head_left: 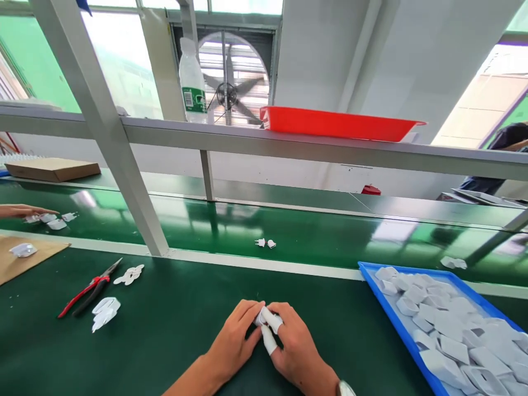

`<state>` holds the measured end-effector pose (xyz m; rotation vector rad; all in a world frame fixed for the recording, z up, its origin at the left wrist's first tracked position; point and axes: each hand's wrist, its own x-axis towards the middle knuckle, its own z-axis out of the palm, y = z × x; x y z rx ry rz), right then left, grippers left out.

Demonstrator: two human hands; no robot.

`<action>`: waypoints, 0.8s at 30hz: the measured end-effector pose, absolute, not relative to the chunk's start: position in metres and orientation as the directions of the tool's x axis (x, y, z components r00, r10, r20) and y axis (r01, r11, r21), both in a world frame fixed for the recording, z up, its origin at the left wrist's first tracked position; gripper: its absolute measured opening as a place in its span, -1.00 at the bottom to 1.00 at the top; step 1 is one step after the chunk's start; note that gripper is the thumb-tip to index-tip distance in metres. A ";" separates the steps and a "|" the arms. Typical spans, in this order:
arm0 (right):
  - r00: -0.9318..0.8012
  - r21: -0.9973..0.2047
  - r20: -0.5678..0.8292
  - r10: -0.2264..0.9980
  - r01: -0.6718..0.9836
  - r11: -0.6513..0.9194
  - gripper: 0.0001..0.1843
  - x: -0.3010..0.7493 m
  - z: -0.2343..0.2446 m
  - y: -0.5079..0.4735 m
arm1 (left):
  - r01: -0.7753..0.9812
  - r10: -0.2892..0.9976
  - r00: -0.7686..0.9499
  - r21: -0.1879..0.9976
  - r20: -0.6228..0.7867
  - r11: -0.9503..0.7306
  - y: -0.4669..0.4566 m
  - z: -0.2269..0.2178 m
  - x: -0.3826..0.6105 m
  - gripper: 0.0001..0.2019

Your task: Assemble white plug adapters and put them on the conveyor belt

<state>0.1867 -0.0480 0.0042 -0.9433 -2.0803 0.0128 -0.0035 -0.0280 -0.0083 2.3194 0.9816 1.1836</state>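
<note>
Near the front middle of the green table, my left hand (233,342) and my right hand (296,345) meet at the fingertips. Between them is a small white plastic part (259,318), mostly covered by fingers, so its exact kind does not show. White finger covers sit on the thumb and index finger of my right hand. Left of my hands lie a small pile of white plastic pieces (105,313), a flat white piece (129,275) and long-nose pliers (91,289) with red and black handles. To the right, a blue tray (396,324) holds many white plastic parts.
A green conveyor belt (313,228) runs behind the table, carrying two small white plug-like parts (265,243) and other white pieces (454,263). A slanted metal post (124,165) rises at left. Another person's hand (27,211) touches parts on the belt. A red tray (338,124) and bottle (192,82) stand on the rail.
</note>
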 end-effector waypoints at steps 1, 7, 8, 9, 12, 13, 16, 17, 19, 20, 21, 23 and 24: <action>-0.381 -0.301 0.686 0.620 0.626 0.719 -0.58 0.188 0.004 -0.047 | 0.431 0.730 0.422 0.589 0.538 -0.683 -0.029 -0.008 -0.003 -0.43; -0.312 -0.307 0.716 0.625 0.664 0.682 -0.45 0.200 -0.002 -0.037 | 0.595 0.845 0.395 0.601 0.361 -0.534 0.009 0.003 -0.010 -0.60; -0.288 -0.307 0.722 0.629 0.681 0.665 -0.42 0.202 -0.005 -0.035 | 0.654 0.879 0.329 0.588 0.345 -0.476 0.026 0.007 -0.015 -0.62; -0.276 -0.299 0.724 0.632 0.701 0.648 -0.43 0.203 -0.008 -0.034 | 0.715 0.910 0.246 0.571 0.334 -0.403 0.046 0.012 -0.021 -0.62; -0.338 -0.268 0.646 0.685 0.740 0.617 -0.60 0.204 -0.020 -0.028 | 0.784 0.921 0.125 0.532 0.369 -0.320 0.110 0.027 -0.045 -0.71; -0.377 -0.267 0.591 0.713 0.743 0.614 -0.66 0.204 -0.024 -0.027 | 0.806 0.920 0.085 0.516 0.382 -0.289 0.129 0.031 -0.055 -0.75; -0.475 -0.298 0.428 0.769 0.729 0.616 -0.70 0.204 -0.039 -0.019 | 0.858 0.913 0.019 0.461 0.409 -0.224 0.163 0.036 -0.080 -0.85; -0.488 -0.305 0.405 0.773 0.725 0.618 -0.69 0.203 -0.044 -0.017 | 0.870 0.909 0.017 0.442 0.417 -0.219 0.168 0.035 -0.087 -0.84; -0.496 -0.296 0.415 0.763 0.719 0.629 -0.67 0.202 -0.055 -0.012 | 0.886 0.895 0.031 0.402 0.445 -0.230 0.169 0.032 -0.098 -0.79; -0.494 -0.281 0.442 0.749 0.717 0.638 -0.68 0.201 -0.060 -0.010 | 0.893 0.884 0.039 0.381 0.466 -0.241 0.168 0.030 -0.101 -0.78; -0.486 -0.266 0.479 0.731 0.714 0.648 -0.72 0.201 -0.065 -0.009 | 0.898 0.870 0.047 0.360 0.491 -0.251 0.165 0.029 -0.102 -0.78; -0.461 -0.248 0.559 0.689 0.700 0.669 -0.82 0.199 -0.073 -0.007 | 0.904 0.838 0.074 0.318 0.540 -0.285 0.160 0.029 -0.099 -0.79; -0.444 -0.252 0.592 0.672 0.691 0.678 -0.86 0.199 -0.076 -0.006 | 0.902 0.824 0.101 0.298 0.557 -0.312 0.158 0.029 -0.094 -0.76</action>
